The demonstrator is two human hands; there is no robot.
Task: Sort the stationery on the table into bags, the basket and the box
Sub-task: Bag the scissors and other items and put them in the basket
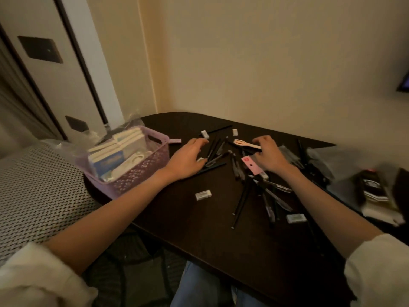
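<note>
A dark, round-ended table [199, 235] is seen set into a corner of cream walls [265, 63]; a pale door with dark frame strips [73, 69] and a dark wall plate [39, 49] are noted at the left. A woven black-and-white surface [37, 191] adjoins the table's left edge.

Scattered stationery is recorded mid-table — a loose heap of dark pens [254, 191] lying crosswise, with several white erasers: one near the table's middle [203, 194], one toward the right edge [296, 218], two at the far side [205, 134] [235, 132]. A pink carded item [251, 166] lies among the pens.

A lilac basket [141, 173] is placed at the left edge, filled with white and blue booklets [115, 156]; crumpled clear bags [124, 127] are seen behind it. Blurred dark packets [371, 189] lie at the right, their nature indeterminable.

The left hand [188, 158] is laid flat over pens, fingers spread and relaxed, nothing gripped. The right hand [269, 154] rests on the pile, fingers curved — a pale pink pen-like item [245, 144] lies at its fingertips; whether it is pinched cannot be told.
</note>
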